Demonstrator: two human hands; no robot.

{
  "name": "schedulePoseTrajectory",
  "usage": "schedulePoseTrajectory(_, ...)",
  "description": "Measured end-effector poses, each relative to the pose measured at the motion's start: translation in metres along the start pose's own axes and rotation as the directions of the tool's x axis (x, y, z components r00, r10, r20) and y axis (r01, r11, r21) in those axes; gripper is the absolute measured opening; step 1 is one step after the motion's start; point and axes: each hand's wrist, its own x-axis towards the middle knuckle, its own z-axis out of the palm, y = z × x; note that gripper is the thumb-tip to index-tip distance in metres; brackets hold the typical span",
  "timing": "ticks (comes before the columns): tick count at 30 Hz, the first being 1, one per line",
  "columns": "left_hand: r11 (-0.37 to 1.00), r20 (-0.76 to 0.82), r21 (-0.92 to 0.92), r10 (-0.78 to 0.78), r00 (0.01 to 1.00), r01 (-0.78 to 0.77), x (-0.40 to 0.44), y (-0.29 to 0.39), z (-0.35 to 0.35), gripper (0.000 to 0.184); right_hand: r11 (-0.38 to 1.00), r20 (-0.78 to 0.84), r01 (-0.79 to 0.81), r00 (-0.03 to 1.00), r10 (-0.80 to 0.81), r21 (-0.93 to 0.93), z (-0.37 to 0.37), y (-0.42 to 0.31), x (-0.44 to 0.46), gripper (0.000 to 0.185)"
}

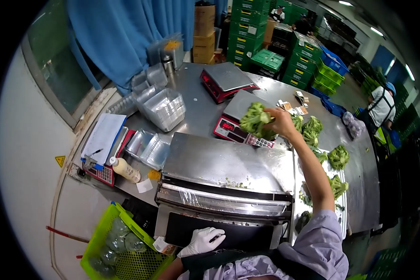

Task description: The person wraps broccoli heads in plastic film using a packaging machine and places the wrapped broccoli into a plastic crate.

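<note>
Room: blue fabric curtain (130, 37) and stacked green plastic crates (242, 35), beyond the fingers.
Desk: shiny metal desk (196, 109), below them.
Broccoli: bushy green broccoli head (255, 119), pinched in the right hand's (280, 122) fingers, above the red-and-silver digital scale (240, 103).
Grip: best light, on firm stalk, sparing the florets.
White-gloved left hand (203, 241): fingers bent on black flat pad (249, 234); cannot tell if they enclose anything.

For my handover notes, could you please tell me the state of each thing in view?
Green vegetable, held in right hand
Left hand, gloved
Front scale, display lit
Rear scale, unloaded
Bottle, capped
Clear trays, nested
Lime basket, holding clear plastic
Green crates, stacked
</note>
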Motion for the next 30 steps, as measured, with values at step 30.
schedulePoseTrajectory(30,0.905,0.452,0.203,0.253,0.856,-0.374,0.097,-0.072,-0.095,0.004,0.97,0.279,0.24,0.934,-0.221,-0.032,0.031,-0.124,-0.24,0.01)
